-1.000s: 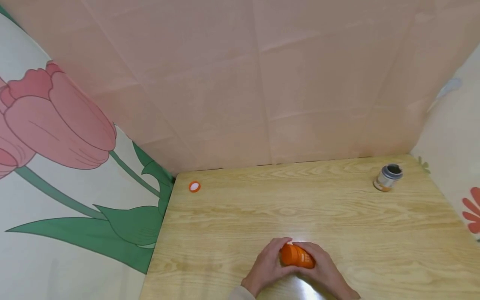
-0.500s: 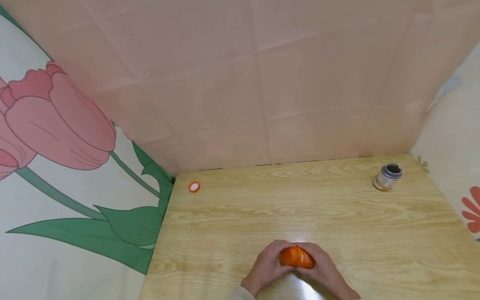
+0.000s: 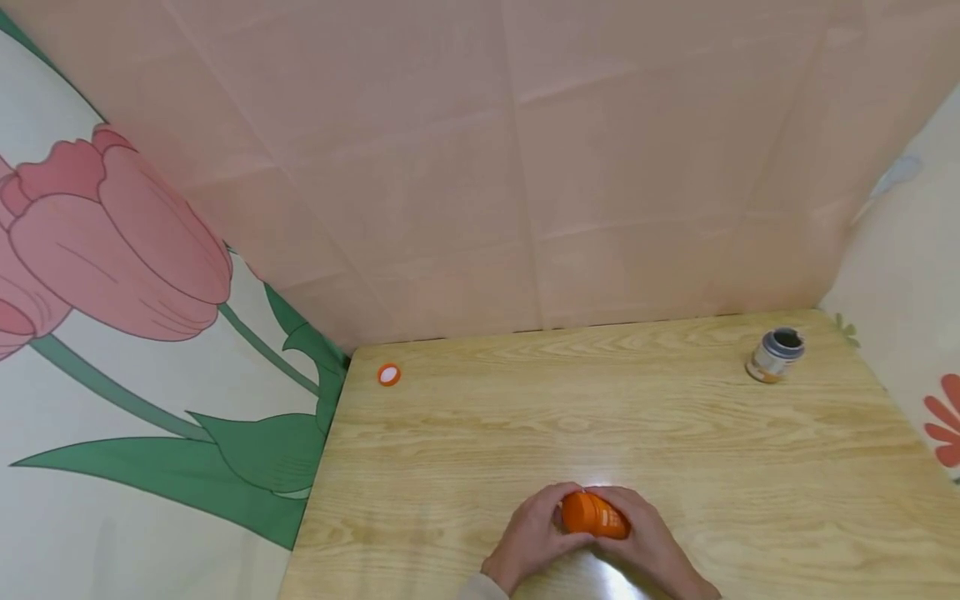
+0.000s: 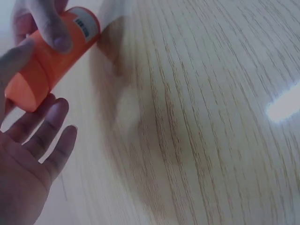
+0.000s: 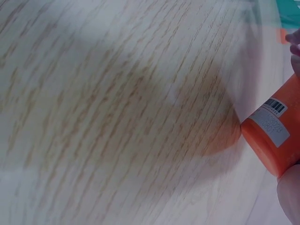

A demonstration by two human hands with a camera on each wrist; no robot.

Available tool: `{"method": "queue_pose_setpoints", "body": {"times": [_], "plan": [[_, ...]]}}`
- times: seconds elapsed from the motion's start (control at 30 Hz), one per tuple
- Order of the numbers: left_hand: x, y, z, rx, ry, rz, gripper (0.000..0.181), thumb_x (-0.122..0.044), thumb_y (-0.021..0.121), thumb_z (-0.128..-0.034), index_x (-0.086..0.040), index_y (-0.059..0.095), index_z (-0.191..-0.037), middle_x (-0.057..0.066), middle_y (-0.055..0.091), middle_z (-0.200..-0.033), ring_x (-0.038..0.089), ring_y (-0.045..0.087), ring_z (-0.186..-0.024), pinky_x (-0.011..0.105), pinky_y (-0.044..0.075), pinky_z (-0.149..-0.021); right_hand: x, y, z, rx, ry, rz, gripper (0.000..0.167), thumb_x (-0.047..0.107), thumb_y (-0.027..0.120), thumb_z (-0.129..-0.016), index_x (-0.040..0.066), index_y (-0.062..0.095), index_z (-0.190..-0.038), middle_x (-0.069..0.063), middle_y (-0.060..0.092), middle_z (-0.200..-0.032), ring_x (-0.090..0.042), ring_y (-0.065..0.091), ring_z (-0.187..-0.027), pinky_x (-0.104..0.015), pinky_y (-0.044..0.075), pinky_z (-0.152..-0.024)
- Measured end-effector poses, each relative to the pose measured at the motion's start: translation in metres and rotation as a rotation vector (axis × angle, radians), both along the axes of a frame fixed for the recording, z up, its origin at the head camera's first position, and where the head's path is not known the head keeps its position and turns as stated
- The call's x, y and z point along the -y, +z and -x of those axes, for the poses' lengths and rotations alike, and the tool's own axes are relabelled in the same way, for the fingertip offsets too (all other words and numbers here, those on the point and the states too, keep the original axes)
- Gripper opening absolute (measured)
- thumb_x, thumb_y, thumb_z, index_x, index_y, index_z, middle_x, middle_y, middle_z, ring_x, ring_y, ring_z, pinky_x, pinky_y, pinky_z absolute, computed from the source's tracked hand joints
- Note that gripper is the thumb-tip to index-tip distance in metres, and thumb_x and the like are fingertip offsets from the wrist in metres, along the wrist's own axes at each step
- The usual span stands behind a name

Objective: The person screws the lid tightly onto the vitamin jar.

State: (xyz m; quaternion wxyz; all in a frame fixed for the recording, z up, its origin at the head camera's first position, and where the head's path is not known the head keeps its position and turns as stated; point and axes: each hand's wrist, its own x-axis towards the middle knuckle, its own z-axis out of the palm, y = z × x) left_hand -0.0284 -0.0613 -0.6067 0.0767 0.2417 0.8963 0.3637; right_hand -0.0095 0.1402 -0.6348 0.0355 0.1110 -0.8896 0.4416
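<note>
Orange bottle held between two hands near the counter's near edge

Orange cylindrical plastic-looking bottle (image 3: 596,514), with a matching orange cap (image 4: 27,89) and a white barcode label (image 4: 86,24) near its base. Sits toward the near edge of the light wood-grain counter (image 3: 465,433), right of the near-left corner; can't tell if the base touches the surface.

Left hand (image 3: 528,535) pinches the cap end, thumb and fingers bent round it, some fingers standing off the side. Right hand (image 3: 651,537) grips the body toward the base. Hands close together, bottle bridging them.

Handling, my guess: light, stiff walls, hard to break; smooth skin could slip, especially under twist. Best holds: full wrap round the body, thumb-and-finger pinch on the cap sides. Fill level not visible.

Direction: cap points to the left edge, base to the right edge. Long axis runs roughly along the near edge, slightly slanted, lying over rather than upright.

Further out: small round orange ring-like piece with a white centre (image 3: 388,375) near the far-left corner; squat grey-and-white jar with blue-grey rim and dark top (image 3: 776,357) near the far-right corner, well apart from the hands. Plain pinkish sheet (image 3: 525,208) behind the far edge, tulip-print sheet (image 3: 123,242) at left.
</note>
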Motion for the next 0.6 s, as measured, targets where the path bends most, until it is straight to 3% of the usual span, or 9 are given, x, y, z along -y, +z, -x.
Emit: {"method": "queue_pose_setpoints", "body": {"times": [0.2,0.33,0.6], "plan": [[0.0021,-0.0027,0.0022,-0.214,-0.128,-0.054,0.05,-0.021,0.078,-0.0855,-0.02,0.058,-0.132,-0.003,0.065,-0.125,0.005,0.062,-0.114,0.017,0.048,-0.099,-0.0013,0.0018,0.0004,-0.047,0.035,0.028,0.061,0.021,0.091,-0.065,0.031,0.067,-0.12,0.016,0.068,-0.113,-0.001,0.059,-0.099,-0.024,0.05,-0.081],[0.0008,-0.003,0.0022,-0.255,-0.142,-0.067,0.05,-0.017,0.079,-0.0832,-0.02,0.058,-0.129,-0.004,0.063,-0.125,0.005,0.061,-0.114,0.016,0.047,-0.1,-0.0012,0.0006,0.0005,-0.078,0.049,0.05,0.064,0.016,0.092,-0.063,0.031,0.067,-0.12,0.015,0.068,-0.113,0.0,0.059,-0.098,-0.023,0.05,-0.081],[-0.0026,-0.0014,-0.0002,-0.009,-0.011,0.007,0.059,-0.054,0.069,-0.0859,-0.025,0.052,-0.134,-0.008,0.062,-0.129,0.002,0.059,-0.114,0.019,0.052,-0.091,-0.0028,0.0037,-0.0003,-0.047,0.041,0.033,0.059,0.031,0.09,-0.067,0.025,0.068,-0.121,0.008,0.069,-0.113,-0.002,0.058,-0.1,-0.023,0.05,-0.078]]}}
